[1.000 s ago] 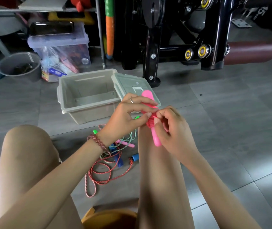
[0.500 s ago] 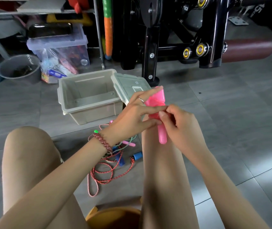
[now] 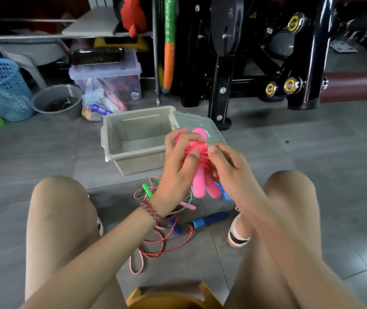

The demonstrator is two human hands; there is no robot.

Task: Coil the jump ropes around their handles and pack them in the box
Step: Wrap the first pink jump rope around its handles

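Note:
I hold a pink jump rope (image 3: pixel 200 181) in front of me, its cord coiled round the two pink handles. My left hand (image 3: pixel 175 166) grips the bundle from the left, fingers curled over its top. My right hand (image 3: pixel 229 168) pinches the coiled cord from the right. Just beyond stands the open grey box (image 3: pixel 133 150), nothing visible inside, its lid (image 3: pixel 198 128) hinged open to the right. On the floor between my knees lie a red-and-white rope (image 3: pixel 155 244) with blue handles (image 3: pixel 209 219) and a thinner rope with a green handle (image 3: pixel 147 190) and a pink one.
My bare knees flank the ropes, and one shoe (image 3: pixel 237 233) rests near the blue handle. Behind the box stand a clear storage tub (image 3: pixel 108 85), a grey bucket (image 3: pixel 55 101), a blue basket (image 3: pixel 1 88) and a black gym machine (image 3: pixel 256 63).
The view has tilted so both knees show. My hands and the pink bundle have shifted right, over the box lid, and both handles now hang down side by side.

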